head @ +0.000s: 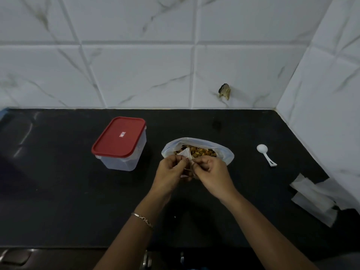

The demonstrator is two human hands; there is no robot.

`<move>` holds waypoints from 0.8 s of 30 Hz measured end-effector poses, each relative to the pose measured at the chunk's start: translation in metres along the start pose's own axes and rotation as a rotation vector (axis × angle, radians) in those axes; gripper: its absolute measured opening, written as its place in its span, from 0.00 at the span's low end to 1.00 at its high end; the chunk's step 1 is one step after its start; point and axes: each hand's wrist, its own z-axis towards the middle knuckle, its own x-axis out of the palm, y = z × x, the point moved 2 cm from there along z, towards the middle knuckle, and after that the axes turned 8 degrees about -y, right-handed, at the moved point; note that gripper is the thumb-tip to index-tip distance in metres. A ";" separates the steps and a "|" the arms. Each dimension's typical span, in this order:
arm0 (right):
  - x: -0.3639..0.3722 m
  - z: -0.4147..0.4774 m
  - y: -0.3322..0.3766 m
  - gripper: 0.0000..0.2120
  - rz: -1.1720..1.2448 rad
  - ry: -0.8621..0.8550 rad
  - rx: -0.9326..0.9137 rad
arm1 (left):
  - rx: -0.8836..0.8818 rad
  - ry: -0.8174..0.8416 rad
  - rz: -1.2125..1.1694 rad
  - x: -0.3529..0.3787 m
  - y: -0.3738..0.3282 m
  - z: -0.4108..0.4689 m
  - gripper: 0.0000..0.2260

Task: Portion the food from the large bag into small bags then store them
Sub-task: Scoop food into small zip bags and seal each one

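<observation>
both hands meet over the middle of the dark worktop (58, 191), just in front of the large bag (226, 152). the left hand (171, 170) and the right hand (211, 172) each pinch the small bag (186, 153), a thin clear one whose top corner pokes up between the fingertips; both grips are narrow, closed on its plastic (whether its mouth is parted yet cannot be told). the large bag stands open on the worktop right behind the hands, its rim rolled wide, with brownish mixed food (202, 151) showing inside. to the left, apart from the bag, sits a clear container with a red lid (120, 141), the lid on. to the right lies a white scoop (266, 152), bowl toward the wall. nearer the right edge lies a loose pile of spare small bags (311, 195). a thin bracelet (143, 219) circles the left wrist.
</observation>
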 end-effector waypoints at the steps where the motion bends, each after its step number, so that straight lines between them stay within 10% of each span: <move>1: -0.001 0.001 0.000 0.05 -0.007 -0.023 0.004 | 0.000 0.005 0.000 0.001 0.000 0.000 0.07; 19: -0.021 0.019 0.009 0.08 -0.241 -0.238 -0.018 | 0.204 -0.088 0.312 -0.012 -0.010 0.006 0.03; 24: -0.022 0.014 0.024 0.08 -0.489 -0.080 -0.289 | 0.291 -0.111 0.440 -0.012 -0.016 0.003 0.03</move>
